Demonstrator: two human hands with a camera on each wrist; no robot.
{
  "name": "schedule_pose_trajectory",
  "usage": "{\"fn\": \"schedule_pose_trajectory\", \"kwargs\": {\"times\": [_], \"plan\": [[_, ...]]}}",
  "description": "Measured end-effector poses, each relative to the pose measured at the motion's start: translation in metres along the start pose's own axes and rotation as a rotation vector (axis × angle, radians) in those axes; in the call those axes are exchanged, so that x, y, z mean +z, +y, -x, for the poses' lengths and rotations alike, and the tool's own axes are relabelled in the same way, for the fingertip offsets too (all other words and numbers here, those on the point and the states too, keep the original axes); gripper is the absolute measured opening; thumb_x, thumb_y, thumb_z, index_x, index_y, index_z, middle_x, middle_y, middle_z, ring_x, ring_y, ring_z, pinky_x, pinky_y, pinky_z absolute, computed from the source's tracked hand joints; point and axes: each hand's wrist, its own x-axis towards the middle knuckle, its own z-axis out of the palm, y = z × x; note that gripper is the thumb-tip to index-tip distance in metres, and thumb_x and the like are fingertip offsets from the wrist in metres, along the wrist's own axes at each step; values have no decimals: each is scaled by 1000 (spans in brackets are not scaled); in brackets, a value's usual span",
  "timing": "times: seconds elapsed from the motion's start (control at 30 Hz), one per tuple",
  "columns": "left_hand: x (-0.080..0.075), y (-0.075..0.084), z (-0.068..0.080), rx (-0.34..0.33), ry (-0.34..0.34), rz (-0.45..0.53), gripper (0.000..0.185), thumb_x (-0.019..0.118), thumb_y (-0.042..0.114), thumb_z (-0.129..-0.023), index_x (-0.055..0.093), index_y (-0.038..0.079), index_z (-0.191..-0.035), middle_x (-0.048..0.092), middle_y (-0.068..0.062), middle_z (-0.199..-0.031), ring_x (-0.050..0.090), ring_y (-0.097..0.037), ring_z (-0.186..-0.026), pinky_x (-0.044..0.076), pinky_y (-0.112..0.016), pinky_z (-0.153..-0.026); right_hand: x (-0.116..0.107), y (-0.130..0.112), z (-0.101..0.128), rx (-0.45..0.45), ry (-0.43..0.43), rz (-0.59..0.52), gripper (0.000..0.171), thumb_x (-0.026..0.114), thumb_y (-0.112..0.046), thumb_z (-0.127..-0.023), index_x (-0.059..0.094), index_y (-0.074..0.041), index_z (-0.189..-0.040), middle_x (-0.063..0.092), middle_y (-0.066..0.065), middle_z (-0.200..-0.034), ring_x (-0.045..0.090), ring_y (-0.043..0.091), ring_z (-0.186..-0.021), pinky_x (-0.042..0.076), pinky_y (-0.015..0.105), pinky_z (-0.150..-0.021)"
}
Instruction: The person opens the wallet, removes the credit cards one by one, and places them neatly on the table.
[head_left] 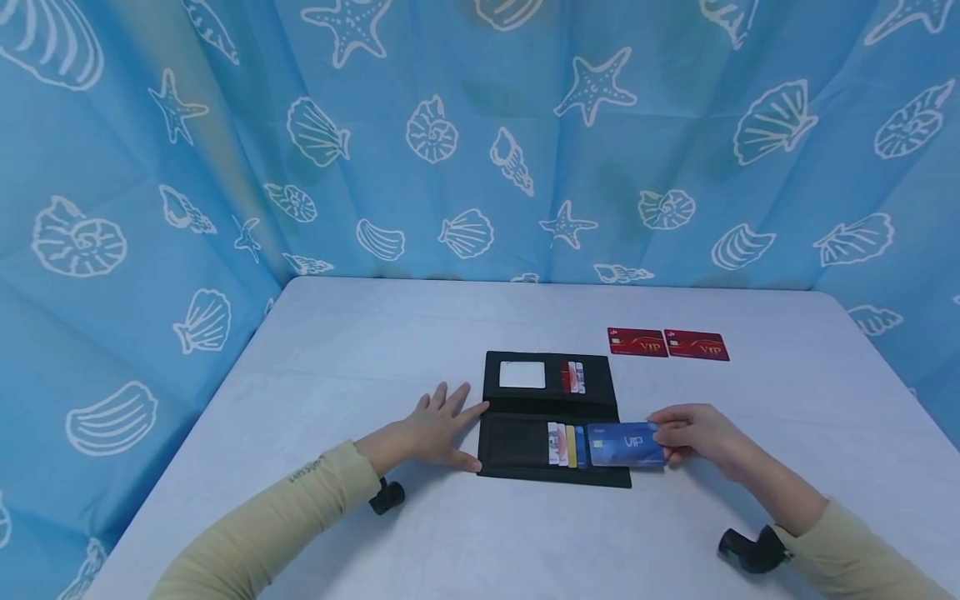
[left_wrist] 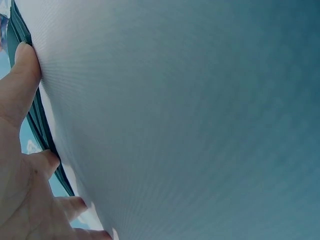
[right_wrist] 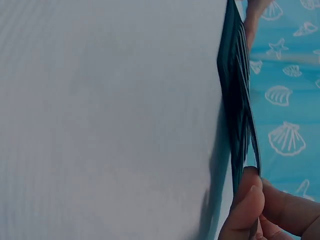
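Two hands are working at a black wallet (head_left: 551, 417) lying open and flat on the table (head_left: 375, 350), a pale matte surface with rounded corners. The wallet is a long rectangular bifold with a soft, dull finish. Its far half is showing a clear window pocket and a slot with card edges; its near half is holding a row of card edges sticking out of slots, white, yellow and blue.

The left hand (head_left: 442, 429) is resting palm down on the table with fingers (head_left: 450, 396) spread and straight, the thumb and forefinger tips touching the wallet's left edge. In the left wrist view the thumb (left_wrist: 22, 75) is pressing against the thin dark edge of the wallet.

The right hand (head_left: 697, 437) is pinching a blue card (head_left: 626, 444), glossy plastic, rectangular with rounded corners, marked VIP. Thumb and fingers are curling onto its right short edge. The card is lying roughly level over the right end of the wallet's near half, its left edge just beside the row of slotted cards. The right wrist view is showing the fingertips (right_wrist: 247, 205) clamped at the stack of thin edges.

Two red cards (head_left: 667, 343), same shape and gloss, gold VIP lettering, are lying side by side on the table, beyond the wallet to the right, well apart from both hands.

A blue curtain (head_left: 480, 142) with white shell and starfish prints is hanging round the table.
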Motion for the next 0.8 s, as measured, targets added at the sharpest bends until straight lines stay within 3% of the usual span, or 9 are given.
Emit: {"fn": "schedule_pose_trajectory", "kwargs": {"times": [0.47,0.8], "plan": [[2,-1,-1,-2,9,-20,90,61,63,-74,20,27,-146,9,-9,-154,7,-40,-139,16,-55,-108,-38,7,6,-27,47,-31,50,56,-18,-92,41,13,-127,57,3,-82,56,15,-68,51,23,-65],[2,-1,-2,-4,13,-17,91,61,64,-74,21,27,-146,8,-9,-154,7,-40,-139,15,-55,-108,-66,17,4,4,108,-23,53,52,-21,-94,36,13,-132,53,7,-95,54,14,-70,51,22,-67]]}}
